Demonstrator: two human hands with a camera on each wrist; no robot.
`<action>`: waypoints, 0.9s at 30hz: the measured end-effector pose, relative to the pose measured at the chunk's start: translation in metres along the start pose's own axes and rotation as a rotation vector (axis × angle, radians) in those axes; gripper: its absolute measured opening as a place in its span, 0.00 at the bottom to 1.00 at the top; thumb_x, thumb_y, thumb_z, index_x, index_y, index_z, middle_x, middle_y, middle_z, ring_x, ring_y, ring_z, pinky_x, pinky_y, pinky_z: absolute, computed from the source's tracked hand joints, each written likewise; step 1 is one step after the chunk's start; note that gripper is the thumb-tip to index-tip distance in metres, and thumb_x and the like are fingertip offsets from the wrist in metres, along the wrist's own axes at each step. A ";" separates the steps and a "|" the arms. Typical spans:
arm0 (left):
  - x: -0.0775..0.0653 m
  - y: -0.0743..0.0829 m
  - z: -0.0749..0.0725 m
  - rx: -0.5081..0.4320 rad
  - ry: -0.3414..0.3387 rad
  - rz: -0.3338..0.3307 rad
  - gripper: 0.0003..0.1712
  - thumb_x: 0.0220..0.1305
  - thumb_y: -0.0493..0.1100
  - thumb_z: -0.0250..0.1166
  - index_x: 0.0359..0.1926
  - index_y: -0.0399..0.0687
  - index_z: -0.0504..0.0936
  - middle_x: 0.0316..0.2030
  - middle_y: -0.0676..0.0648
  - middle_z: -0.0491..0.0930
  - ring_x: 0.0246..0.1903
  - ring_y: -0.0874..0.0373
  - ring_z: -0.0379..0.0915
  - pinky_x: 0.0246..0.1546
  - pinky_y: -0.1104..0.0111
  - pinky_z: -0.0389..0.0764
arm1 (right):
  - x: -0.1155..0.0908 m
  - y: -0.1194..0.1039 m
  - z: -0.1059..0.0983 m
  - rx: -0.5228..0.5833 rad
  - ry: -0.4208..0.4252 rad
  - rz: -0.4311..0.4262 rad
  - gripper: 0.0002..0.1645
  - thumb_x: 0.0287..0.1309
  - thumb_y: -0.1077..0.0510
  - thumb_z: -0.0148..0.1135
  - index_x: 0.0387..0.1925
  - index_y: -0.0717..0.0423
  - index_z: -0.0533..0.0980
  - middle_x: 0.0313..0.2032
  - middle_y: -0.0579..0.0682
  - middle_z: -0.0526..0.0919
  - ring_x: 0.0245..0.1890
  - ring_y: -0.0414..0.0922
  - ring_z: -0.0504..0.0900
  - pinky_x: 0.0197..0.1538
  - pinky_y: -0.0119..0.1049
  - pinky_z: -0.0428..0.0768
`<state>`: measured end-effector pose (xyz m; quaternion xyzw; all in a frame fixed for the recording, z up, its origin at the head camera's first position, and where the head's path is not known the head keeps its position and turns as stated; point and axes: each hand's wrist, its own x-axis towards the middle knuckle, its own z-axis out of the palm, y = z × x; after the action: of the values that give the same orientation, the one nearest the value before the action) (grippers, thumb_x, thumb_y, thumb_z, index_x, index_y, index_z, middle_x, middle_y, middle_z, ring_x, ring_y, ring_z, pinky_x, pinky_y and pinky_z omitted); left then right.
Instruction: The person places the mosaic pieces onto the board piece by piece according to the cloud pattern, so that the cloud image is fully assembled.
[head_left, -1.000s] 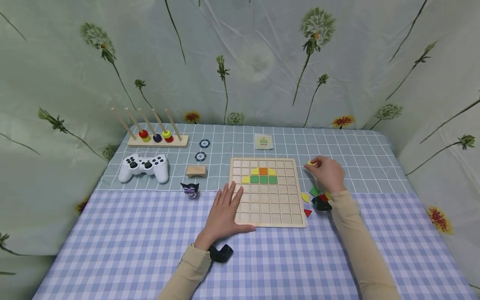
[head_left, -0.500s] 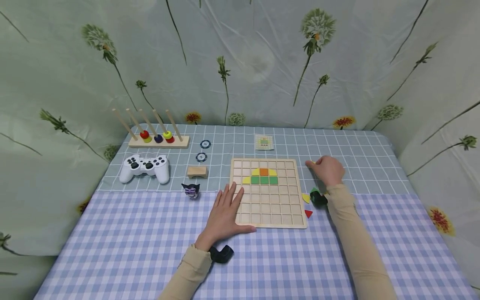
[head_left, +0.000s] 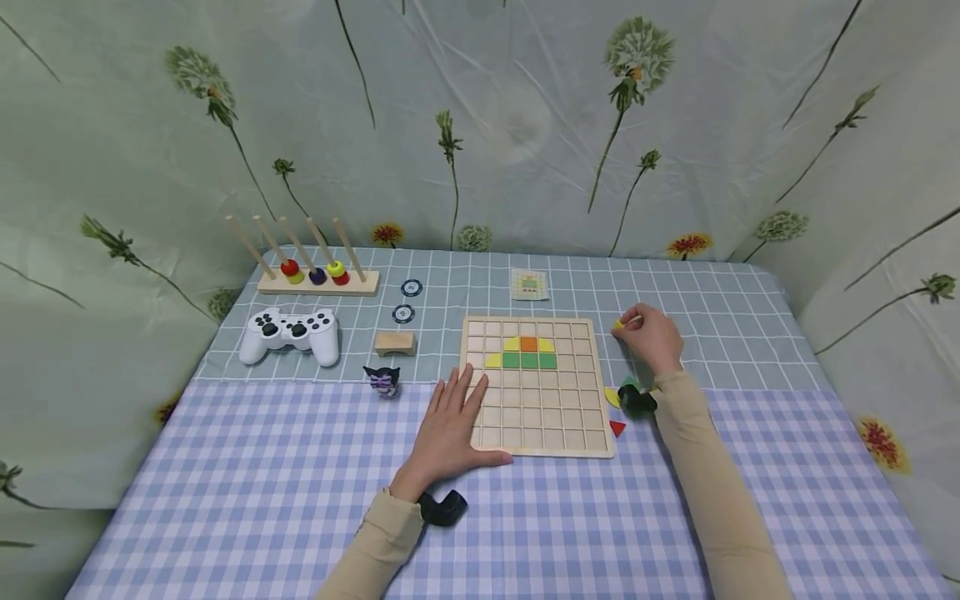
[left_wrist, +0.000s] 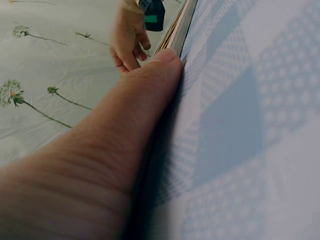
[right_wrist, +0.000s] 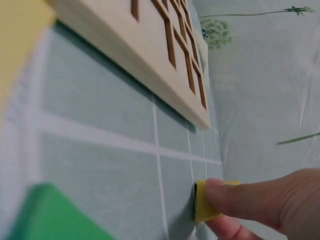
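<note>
A wooden grid board (head_left: 540,412) lies on the table, with green tiles (head_left: 528,360), an orange tile (head_left: 528,343) and yellow tiles (head_left: 493,360) set in its upper cells. My left hand (head_left: 448,425) rests with spread fingers on the board's left edge, its thumb along the near edge. Right of the board, my right hand (head_left: 651,337) pinches a yellow tile (right_wrist: 204,201) between thumb and fingers, close to the cloth. Near that wrist lie a yellow tile (head_left: 612,397), a red triangular tile (head_left: 617,427) and a green tile (right_wrist: 60,217), partly hidden by the wrist camera (head_left: 637,400).
A small pattern card (head_left: 529,284) lies behind the board. To the left are a wooden block (head_left: 394,343), a dark figurine (head_left: 383,381), two round chips (head_left: 403,313), a white game controller (head_left: 290,333) and a peg stand (head_left: 318,287) with coloured beads.
My right hand has shifted slightly while keeping the yellow tile, which was hidden half a second ago and shows again. My left hand stays on the board.
</note>
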<state>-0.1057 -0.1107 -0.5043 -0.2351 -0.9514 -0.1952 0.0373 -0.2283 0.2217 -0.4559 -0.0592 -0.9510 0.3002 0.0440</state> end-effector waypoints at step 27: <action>0.001 0.001 -0.002 0.007 -0.008 -0.009 0.69 0.41 0.79 0.62 0.74 0.44 0.50 0.73 0.39 0.40 0.71 0.45 0.31 0.69 0.55 0.35 | -0.034 -0.034 0.027 0.270 -0.330 -0.239 0.07 0.54 0.59 0.69 0.31 0.59 0.79 0.26 0.49 0.78 0.23 0.46 0.69 0.26 0.35 0.69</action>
<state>-0.1058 -0.1101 -0.5020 -0.2315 -0.9533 -0.1912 0.0334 -0.2008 0.1739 -0.4596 0.1098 -0.8968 0.4229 -0.0694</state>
